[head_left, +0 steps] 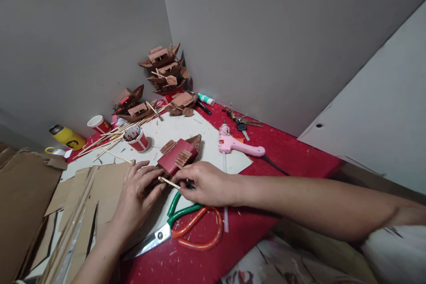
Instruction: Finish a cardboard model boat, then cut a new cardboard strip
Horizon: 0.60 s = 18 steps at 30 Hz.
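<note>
A brown model boat [199, 142] with a red roof [176, 155] and ribbed brown pieces on it lies on the pale board. My left hand [141, 186] is at the boat's near end, with the hull between its thumb and fingers. Its fingertips partly hide that end. Between the thumb and fingers of my right hand [203, 184] is a thin wooden stick [169, 183], its tip pointing left beside the hull. Scissors [163, 234] with green and orange handles lie just below both hands. A pink glue gun [241, 145] rests to the right, a clear glue stick projecting from it.
Finished-looking model boats [168, 69] are stacked in the back corner. Wooden sticks [116, 135], a paper cup [137, 139] and a yellow bottle [68, 137] stand or lie at left. Cardboard [106, 186] covers the near left. Keys [242, 128] lie by the wall.
</note>
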Tool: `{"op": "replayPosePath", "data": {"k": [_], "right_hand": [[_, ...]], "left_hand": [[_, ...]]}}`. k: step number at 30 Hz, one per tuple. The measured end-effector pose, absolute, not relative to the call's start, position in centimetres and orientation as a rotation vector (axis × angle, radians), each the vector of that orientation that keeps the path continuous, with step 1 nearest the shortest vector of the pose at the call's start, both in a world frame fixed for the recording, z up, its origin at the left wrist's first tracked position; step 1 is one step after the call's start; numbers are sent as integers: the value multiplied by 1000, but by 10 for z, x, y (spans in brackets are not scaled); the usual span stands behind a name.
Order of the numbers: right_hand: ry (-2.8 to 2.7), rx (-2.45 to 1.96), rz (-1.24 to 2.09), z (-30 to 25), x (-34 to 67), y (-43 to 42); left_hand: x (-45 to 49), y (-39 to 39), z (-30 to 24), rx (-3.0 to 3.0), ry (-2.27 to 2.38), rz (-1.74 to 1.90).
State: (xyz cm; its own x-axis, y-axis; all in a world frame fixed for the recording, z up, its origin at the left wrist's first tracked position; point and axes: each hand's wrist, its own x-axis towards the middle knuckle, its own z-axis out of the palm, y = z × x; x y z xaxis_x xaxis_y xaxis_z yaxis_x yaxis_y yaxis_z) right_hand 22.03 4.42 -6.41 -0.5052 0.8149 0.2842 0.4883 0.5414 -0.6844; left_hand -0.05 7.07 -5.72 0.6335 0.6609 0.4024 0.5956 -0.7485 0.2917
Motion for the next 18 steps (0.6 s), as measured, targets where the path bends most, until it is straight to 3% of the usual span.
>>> {"op": "replayPosePath", "data": {"k": [8,18], "right_hand": [[-2207,-1052,666,-63,221,44],[-2146,-1039,649,-65,221,41]], "left_hand": [[-2,62,-51,2573,1187,945],[-13,49,-26,1883,1488,954]]}}
